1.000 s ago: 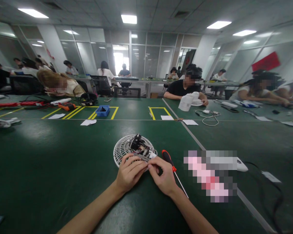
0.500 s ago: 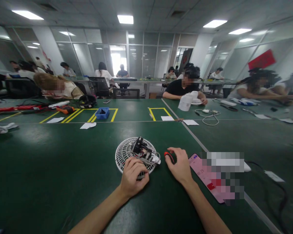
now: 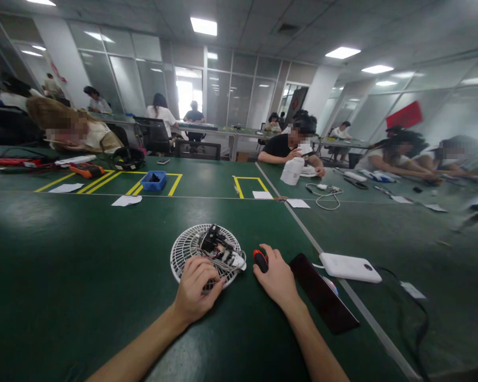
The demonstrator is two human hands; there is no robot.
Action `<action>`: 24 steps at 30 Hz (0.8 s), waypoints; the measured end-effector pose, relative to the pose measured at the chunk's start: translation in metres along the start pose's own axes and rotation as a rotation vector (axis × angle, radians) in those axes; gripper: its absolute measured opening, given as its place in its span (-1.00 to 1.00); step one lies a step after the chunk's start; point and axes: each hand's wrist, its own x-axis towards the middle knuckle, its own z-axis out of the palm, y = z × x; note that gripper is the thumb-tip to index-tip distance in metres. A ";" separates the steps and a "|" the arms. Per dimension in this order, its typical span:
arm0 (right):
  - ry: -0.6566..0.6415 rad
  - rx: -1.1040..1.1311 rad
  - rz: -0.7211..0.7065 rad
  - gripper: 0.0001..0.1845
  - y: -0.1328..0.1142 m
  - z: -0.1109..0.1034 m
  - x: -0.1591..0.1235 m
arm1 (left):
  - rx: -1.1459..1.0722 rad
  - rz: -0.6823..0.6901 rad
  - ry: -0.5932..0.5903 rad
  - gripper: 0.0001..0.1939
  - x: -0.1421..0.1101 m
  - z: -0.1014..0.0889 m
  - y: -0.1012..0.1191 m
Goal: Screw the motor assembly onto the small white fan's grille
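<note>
A round white fan grille (image 3: 182, 249) lies on the green table in front of me. On top of it sits a fan motor assembly (image 3: 219, 246) with black and white parts and loose wires. My left hand (image 3: 197, 286) is curled over the near edge of the grille, thumb and fingers closed about the rim; the exact grip is partly hidden. Right of the grille, my right hand (image 3: 276, 276) rests on the table, its thumb and fingers bent around a small red and black object (image 3: 261, 261), perhaps a tool handle.
A dark phone (image 3: 322, 297) and a white power bank (image 3: 350, 267) with a cable lie to the right. Farther back are a blue bin (image 3: 153, 181), paper slips (image 3: 127, 200), yellow tape marks and a coiled cable (image 3: 324, 196). A person (image 3: 290, 143) works across the table.
The whole view has shifted, so the grille and both hands appear farther left. The phone's screen has gone from lit to dark. Both hands keep nearly the same pose.
</note>
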 end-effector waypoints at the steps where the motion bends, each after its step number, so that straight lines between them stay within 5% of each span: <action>1: -0.001 -0.007 0.002 -0.48 -0.002 -0.003 -0.001 | 0.003 0.007 0.002 -0.86 0.000 -0.001 0.000; 5: 0.139 -0.099 -0.066 -0.66 0.003 -0.030 -0.014 | 0.035 0.035 0.012 -0.85 0.000 -0.006 -0.004; 9: 0.310 -0.327 0.047 -0.56 0.038 -0.069 -0.026 | 0.060 0.012 0.036 -0.85 -0.003 -0.008 -0.013; 12: 0.161 -0.357 0.116 -0.51 0.065 -0.088 -0.022 | 0.067 -0.022 0.051 -0.86 -0.005 -0.009 -0.018; 15: -0.016 -0.261 0.210 -0.73 0.079 -0.096 -0.014 | 0.066 -0.042 0.052 -0.87 -0.005 -0.010 -0.020; 24: -0.079 -0.063 0.293 -0.80 0.083 -0.100 -0.008 | 0.004 -0.069 0.061 -0.85 -0.004 -0.009 -0.013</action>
